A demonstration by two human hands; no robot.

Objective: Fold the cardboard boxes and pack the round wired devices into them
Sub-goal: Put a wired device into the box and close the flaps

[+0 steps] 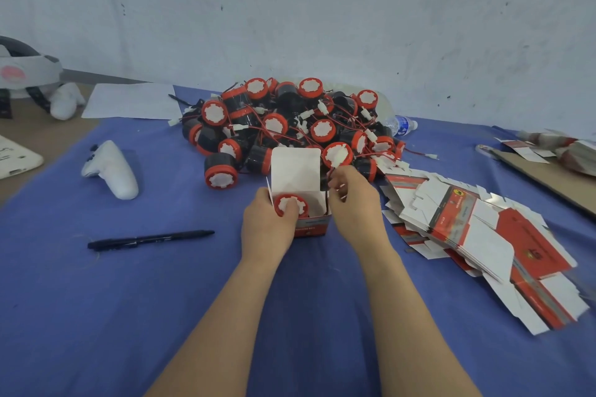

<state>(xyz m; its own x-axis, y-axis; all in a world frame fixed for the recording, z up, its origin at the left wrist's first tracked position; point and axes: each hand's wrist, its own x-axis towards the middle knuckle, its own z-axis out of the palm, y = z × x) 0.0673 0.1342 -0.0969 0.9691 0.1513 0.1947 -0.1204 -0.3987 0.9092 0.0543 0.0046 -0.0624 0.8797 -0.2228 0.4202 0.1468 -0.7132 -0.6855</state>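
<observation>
one device in the box, lid up

we note an open box (312,226) standing upright on the blue-covered worktop (129,316), near the middle, with its white lid flap raised at the back. a round device (291,204) sits inside, red-and-white face up, against the left side of the box.

hands: the left hand (269,224) grips the left side of the box, fingers curled round it, thumb lying on the device's face. the right hand (353,200) is at the right rim of the box with its fingers curled; they appear to pinch a red wire (329,172) that runs up towards a white plug. the two hands are apart, one on each side of the box.

behind the box we see a pile of devices (290,126), black bodies with red rims, wires tangled through it. to the right, near the box, lies a fanned stack of flat boxes (477,235) in red and white print.

elsewhere: a black pen (150,239) lies left of the box; a white controller (111,171) sits further left and back; a water bottle (401,124) lies behind the pile; a white sheet of paper (132,100) lies at the far left edge of the cloth.
</observation>
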